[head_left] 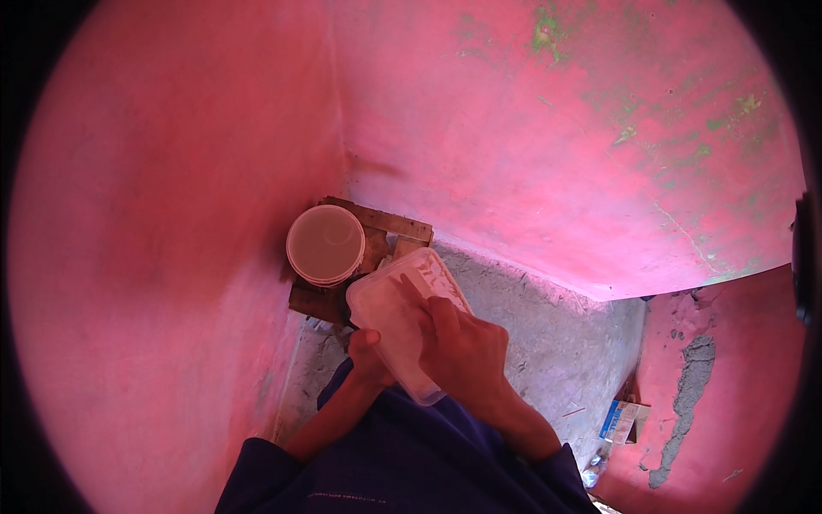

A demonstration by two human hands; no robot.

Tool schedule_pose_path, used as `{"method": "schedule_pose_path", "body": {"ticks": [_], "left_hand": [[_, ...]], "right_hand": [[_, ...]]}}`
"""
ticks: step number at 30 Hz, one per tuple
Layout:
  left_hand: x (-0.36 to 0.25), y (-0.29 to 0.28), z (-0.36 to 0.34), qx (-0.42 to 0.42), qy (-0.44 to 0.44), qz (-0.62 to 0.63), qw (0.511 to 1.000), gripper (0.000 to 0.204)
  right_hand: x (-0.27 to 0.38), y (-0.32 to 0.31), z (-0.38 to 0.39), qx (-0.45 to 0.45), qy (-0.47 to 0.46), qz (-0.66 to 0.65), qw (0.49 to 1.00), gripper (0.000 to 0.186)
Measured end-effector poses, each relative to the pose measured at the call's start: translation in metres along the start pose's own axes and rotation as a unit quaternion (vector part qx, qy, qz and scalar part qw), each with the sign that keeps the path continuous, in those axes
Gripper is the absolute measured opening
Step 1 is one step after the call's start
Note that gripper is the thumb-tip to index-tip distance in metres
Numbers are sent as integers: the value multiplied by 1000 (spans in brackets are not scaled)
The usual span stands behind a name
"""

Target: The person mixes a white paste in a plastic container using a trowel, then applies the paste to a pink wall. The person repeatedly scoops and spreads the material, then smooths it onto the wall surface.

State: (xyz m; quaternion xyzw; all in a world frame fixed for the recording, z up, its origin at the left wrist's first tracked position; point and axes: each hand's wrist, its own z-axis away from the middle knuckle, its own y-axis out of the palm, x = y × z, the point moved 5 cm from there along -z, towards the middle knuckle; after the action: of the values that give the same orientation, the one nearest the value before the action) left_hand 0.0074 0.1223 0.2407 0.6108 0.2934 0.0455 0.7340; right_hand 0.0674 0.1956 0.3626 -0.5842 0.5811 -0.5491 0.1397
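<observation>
A clear rectangular plastic tub [383, 293] is tilted in front of my body, with a pale layer inside that I cannot identify. My left hand [370, 360] grips its lower left side, the thumb up along the rim. Over the tub's opening is my right hand [467, 351], its fingers bent and reaching down inside. A pale strip shows by those fingertips, but whether it is a tool or part of the contents is unclear. Just beyond the tub, a round white bucket [326, 246] of cloudy liquid stands on a wooden stand [390, 224].
Pink walls [214, 171] meet in the corner behind the bucket, close on the left. Rough grey concrete floor [556, 360] stretches to the right. A small blue and white cardboard box [623, 421] lies by the right wall, which carries a grey cement patch [689, 394].
</observation>
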Motion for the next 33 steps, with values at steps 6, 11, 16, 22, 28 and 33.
{"method": "schedule_pose_path", "body": {"ticks": [6, 11, 16, 22, 28, 33], "left_hand": [[0, 0, 3, -9, -1, 51, 999, 89], [0, -4, 4, 8, -6, 67, 998, 88], [1, -9, 7, 50, -25, 96, 994, 86], [3, -17, 10, 97, -52, 158, 981, 78], [2, -4, 7, 121, -27, 193, 973, 73], [4, -2, 5, 62, -20, 118, 991, 85]], "right_hand": [[11, 0, -2, 32, -25, -13, 999, 11], [10, 2, -1, 64, -51, -12, 997, 11], [-4, -18, 4, 58, -46, -64, 995, 15], [2, -27, 14, 41, -24, -100, 994, 14], [2, -9, 16, 44, 0, -54, 998, 13], [-9, -6, 16, -1, 36, -19, 999, 12]]}}
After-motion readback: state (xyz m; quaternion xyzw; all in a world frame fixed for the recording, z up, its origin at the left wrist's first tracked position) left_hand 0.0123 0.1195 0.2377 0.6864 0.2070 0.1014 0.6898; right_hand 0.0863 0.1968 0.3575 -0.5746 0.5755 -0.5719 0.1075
